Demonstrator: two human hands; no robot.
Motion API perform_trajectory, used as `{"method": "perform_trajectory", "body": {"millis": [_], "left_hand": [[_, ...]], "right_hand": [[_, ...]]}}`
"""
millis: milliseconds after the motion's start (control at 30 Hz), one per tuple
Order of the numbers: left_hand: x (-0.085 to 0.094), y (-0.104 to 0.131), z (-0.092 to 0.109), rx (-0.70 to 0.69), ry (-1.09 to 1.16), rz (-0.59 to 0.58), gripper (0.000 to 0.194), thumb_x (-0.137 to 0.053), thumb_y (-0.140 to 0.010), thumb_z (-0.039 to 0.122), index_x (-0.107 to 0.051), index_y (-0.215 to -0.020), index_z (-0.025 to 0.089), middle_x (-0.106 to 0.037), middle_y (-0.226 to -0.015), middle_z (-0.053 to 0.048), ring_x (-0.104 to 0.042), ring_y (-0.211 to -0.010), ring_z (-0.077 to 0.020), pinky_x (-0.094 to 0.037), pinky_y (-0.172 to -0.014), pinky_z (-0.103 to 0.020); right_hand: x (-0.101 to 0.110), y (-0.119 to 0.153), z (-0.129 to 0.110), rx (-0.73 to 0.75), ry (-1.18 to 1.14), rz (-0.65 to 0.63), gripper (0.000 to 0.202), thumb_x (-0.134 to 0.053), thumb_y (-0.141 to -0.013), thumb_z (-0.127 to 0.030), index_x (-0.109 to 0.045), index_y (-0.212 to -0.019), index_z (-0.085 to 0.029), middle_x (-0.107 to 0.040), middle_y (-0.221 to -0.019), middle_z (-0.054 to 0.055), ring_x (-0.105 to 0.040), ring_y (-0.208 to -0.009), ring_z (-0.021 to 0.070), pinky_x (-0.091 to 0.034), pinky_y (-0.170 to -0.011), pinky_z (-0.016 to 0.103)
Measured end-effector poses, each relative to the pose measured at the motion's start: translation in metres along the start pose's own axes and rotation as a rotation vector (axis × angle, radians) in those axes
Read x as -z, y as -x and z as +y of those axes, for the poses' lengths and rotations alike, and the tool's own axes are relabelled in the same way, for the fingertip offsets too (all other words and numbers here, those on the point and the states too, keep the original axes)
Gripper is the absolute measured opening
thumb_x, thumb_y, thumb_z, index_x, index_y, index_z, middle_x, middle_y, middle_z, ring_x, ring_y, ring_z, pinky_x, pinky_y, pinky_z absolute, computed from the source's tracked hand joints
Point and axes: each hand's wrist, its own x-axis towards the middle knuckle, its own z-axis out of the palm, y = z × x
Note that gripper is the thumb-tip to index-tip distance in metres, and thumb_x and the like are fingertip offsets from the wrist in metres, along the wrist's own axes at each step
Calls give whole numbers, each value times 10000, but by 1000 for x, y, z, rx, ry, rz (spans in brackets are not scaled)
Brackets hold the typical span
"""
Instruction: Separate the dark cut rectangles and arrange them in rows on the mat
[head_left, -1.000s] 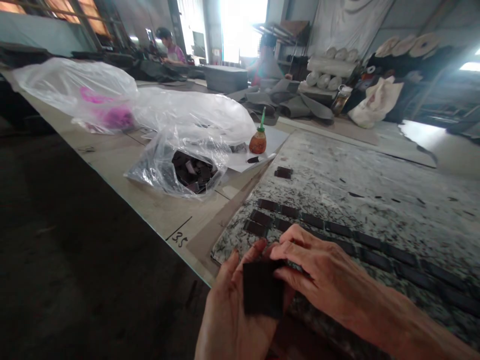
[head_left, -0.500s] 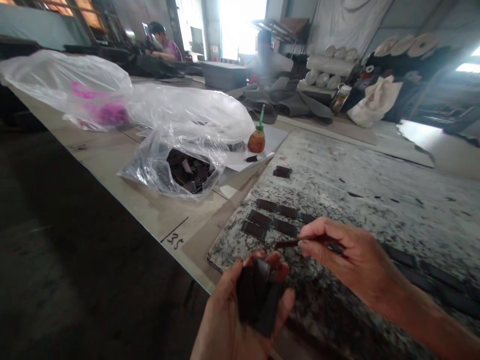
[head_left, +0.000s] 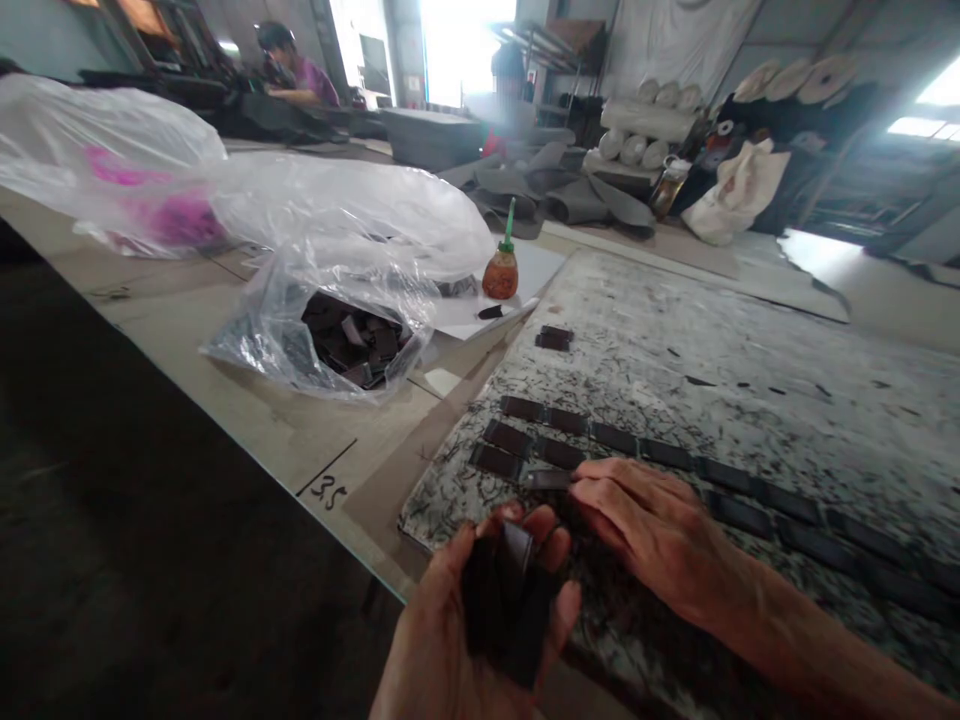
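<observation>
My left hand (head_left: 439,635), palm up with curled fingers, cradles several flat dark rectangular pieces (head_left: 510,605). Just right of it, my right hand (head_left: 667,540) has its fingertips on the end of one dark piece (head_left: 549,480), which lies on the smudged board (head_left: 630,300). That piece sits beside a row end piece (head_left: 496,461) and below another piece (head_left: 561,452). More such pieces (head_left: 724,475) run in rows to the right, partly covered by my right hand and forearm. A short pair (head_left: 555,338) lies farther up the board.
A clear plastic bag (head_left: 247,340) of dark pieces (head_left: 360,340) lies open on the table (head_left: 172,350) at left. Behind it stands an orange-brown bottle (head_left: 500,275) with a green nozzle. Bulky plastic bags (head_left: 345,205) lie farther back. A person (head_left: 304,80) works in the background.
My right hand has lowered the dark piece from the air onto the board beside the others. My left hand still holds its pieces. The view has shifted slightly to the right.
</observation>
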Motion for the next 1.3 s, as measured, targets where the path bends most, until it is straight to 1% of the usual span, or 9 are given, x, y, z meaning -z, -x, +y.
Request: {"method": "perform_trajectory", "body": {"millis": [133, 333, 500, 633, 733, 867, 1100, 1200, 1300], "left_hand": [[-2, 0, -1, -16, -15, 18, 173, -550, -833, 184, -606, -989, 138, -692, -1020, -153, -668, -900, -269, -559, -722, -403], [-1, -1, -2, -15, -11, 18, 132, -550, -831, 182, -633, -923, 136, -707, -974, -147, -675, -877, -264, -559, -723, -405], [0, -2, -2, -8, -18, 13, 143, -531, -843, 191, -639, -917, 135, -708, -974, -145, -675, -879, -261, -559, -723, -400], [2, -1, -2, -1, -15, -11, 144, -531, -844, 188, -641, -919, 133, -710, -968, -144, -675, -878, -260, -560, -721, -400], [2, -1, -2, 5, -13, -13, 142, -533, -842, 181, -645, -915, 133, -711, -966, -145, -676, -875, -261, -565, -709, -394], [1, -1, 0, -2, -17, -4, 131, -534, -843, 174, -641, -909, 137, -713, -961, -139, -676, -876, -258, -565, -707, -385], [1, -1, -1, -5, -42, 11, 140, -524, -848, 188, -628, -925, 135, -706, -977, -145, -672, -887, -264, -561, -715, -390], [1, -2, -2, -3, -30, -15, 148, -519, -853, 201, -629, -923, 134, -703, -990, -143, -664, -914, -265, -552, -753, -405], [2, -3, -3, -23, -19, -72, 166, -509, -859, 213, -635, -917, 121, -691, -1020, -154, -642, -968, -275, -534, -797, -426]], "right_hand": [[0, 5, -1, -4, 26, -66, 177, -409, -934, -133, -584, -915, -154, -656, -931, 80, -630, -866, 188, -501, -810, 341], [0, 0, -5, -22, 51, -79, 183, -415, -932, -159, -597, -914, -152, -651, -925, 90, -630, -851, 201, -504, -787, 355], [-2, -4, -7, -102, -20, -105, 181, -416, -922, -142, -594, -905, -162, -632, -912, 86, -608, -857, 209, -505, -791, 367], [-5, -5, -8, -186, -79, -116, 157, -442, -894, -115, -583, -864, -176, -609, -903, 77, -596, -841, 216, -512, -760, 374], [-8, -5, -8, -216, -99, -113, 132, -473, -870, -106, -579, -847, -180, -599, -896, 72, -591, -824, 218, -514, -739, 375], [-8, -6, -7, -243, -128, -149, 123, -498, -847, -87, -578, -852, -180, -587, -881, 62, -574, -796, 207, -508, -722, 359], [-9, -13, -11, -316, -136, -161, 97, -539, -834, -79, -570, -823, -171, -563, -811, 38, -551, -759, 196, -484, -686, 330], [-9, -15, -12, -325, -97, -186, 85, -557, -830, -87, -577, -809, -167, -565, -805, 36, -548, -760, 204, -479, -695, 348], [-4, -15, -12, -302, -67, -194, 93, -565, -824, -87, -600, -833, -173, -586, -840, 43, -555, -794, 219, -475, -721, 367]]}}
